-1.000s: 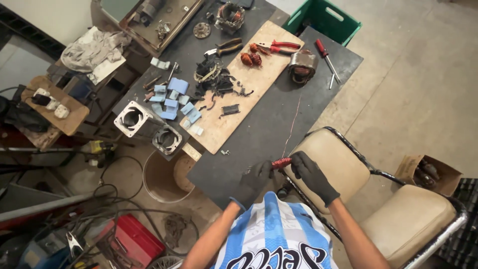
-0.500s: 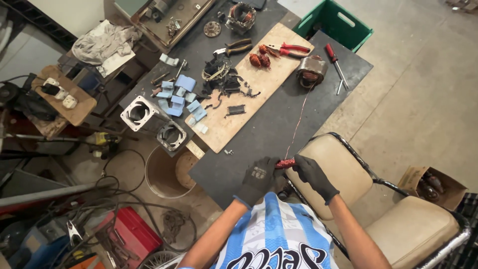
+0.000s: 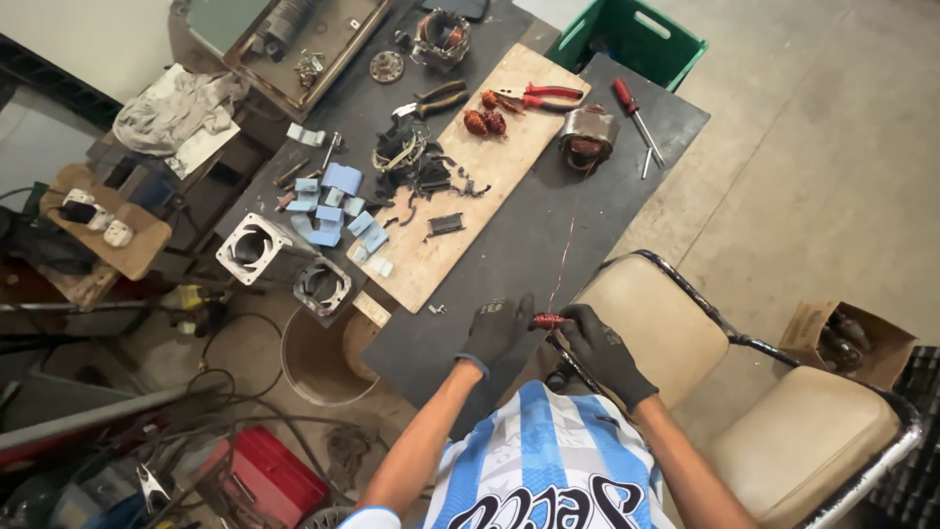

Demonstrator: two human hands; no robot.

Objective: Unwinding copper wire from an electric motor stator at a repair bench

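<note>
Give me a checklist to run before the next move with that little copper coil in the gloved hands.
1. Both hands on the coil: ok. Left hand and right hand pinch it from either side.
2. Gloves on: ok, both dark gloves cover the hands.
3. Wire free of snags: ok as far as visible; it runs from the coil across bare tabletop; its far end is too thin to follow.
4. Pliers within reach: not ok, they lie on the far end of the board.
5. Coil wound tight: cannot tell, too small.
6. Chair clear of elbows: ok.
</note>
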